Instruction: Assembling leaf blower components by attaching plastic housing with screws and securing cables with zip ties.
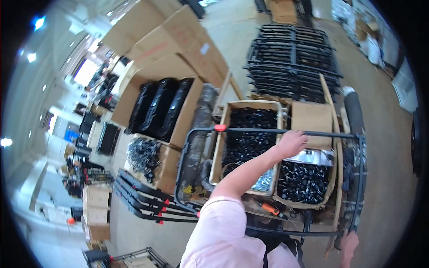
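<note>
A black tubular metal frame with rounded corners and a red cap on its far bar lies flat over open boxes in front of me. My left hand, at the end of a pink-sleeved arm, is closed over the frame's far bar. At the frame's near right corner, at the lower edge of the picture, my right hand grips it. Under the frame stand a cardboard box of small black parts, a second box of black parts, a clear bag of silvery screws and a silver foil bag.
An orange-handled tool lies near me. A stack of black frames lies on the floor behind. Left are big cartons with black wrapped pieces, a box of metal parts and black bars with red caps. A black roll lies right.
</note>
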A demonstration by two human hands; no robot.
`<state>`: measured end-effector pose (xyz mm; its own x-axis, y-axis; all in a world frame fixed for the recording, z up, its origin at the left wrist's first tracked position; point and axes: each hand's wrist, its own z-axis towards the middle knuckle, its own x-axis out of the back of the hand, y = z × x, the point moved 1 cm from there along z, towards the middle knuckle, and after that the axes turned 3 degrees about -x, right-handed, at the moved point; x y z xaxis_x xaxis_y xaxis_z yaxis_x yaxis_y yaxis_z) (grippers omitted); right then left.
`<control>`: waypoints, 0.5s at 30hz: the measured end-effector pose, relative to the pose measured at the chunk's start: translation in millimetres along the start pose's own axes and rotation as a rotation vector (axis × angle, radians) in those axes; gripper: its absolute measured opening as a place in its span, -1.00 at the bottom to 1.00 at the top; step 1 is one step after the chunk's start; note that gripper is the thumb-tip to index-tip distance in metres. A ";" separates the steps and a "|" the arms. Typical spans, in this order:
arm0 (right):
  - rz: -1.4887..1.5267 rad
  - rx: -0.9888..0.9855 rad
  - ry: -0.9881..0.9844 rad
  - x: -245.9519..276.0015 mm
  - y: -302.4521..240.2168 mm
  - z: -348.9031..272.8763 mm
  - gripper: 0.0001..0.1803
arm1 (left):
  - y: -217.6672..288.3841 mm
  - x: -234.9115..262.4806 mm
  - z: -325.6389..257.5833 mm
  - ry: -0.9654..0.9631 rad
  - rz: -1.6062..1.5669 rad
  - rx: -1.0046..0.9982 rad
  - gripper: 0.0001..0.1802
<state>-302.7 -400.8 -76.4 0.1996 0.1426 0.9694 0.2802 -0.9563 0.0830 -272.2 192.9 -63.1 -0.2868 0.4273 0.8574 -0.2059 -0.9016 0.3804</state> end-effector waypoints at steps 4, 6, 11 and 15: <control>-0.093 0.004 0.039 -19.2 -5.8 10.5 -0.65 | -63.8 156.8 -184.9 0.163 0.199 0.552 -0.76; -0.106 -0.021 0.032 -32.0 0.8 16.8 -0.65 | -95.3 228.0 -276.2 0.350 0.252 0.852 -0.73; -0.159 -0.064 0.125 -45.0 -17.0 9.9 -0.65 | -153.4 383.5 -479.1 0.746 0.457 1.502 -0.64; -0.158 -0.103 0.122 -28.9 -66.5 -7.9 -0.62 | -225.3 454.8 -631.9 0.750 0.473 1.923 -0.64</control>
<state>-334.5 -343.4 -108.0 0.0441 0.2669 0.9627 0.2003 -0.9464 0.2533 -947.5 633.0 22.2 -0.3449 -0.3001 0.8894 0.8204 0.3639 0.4409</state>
